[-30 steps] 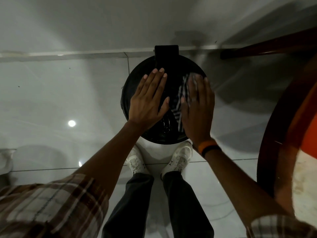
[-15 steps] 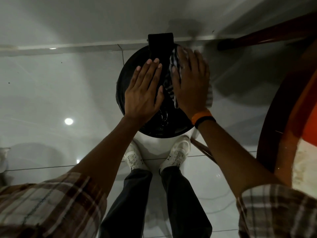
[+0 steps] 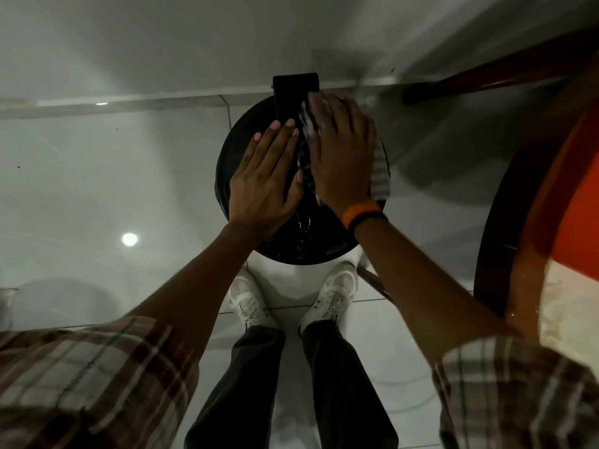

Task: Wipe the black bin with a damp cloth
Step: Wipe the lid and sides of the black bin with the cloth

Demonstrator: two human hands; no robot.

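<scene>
Both hands flat on black bin [image 3: 243,150] lid: left [image 3: 262,183] bare, right [image 3: 343,157] pressing cloth [image 3: 380,176].

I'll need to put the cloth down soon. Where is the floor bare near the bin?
Bare tiles lie left of the bin, up to the wall. It is crowded on the right by the wooden table, and in front by the shoes.

Both arms reach forward and down, forearms bare below rolled plaid sleeves. The left hand [image 3: 264,179] lies flat, palm down, fingers together and extended. Just beside it, the right hand [image 3: 343,153] presses palm down, fingers spread and motion-blurred, 2 bands on its wrist.
</scene>
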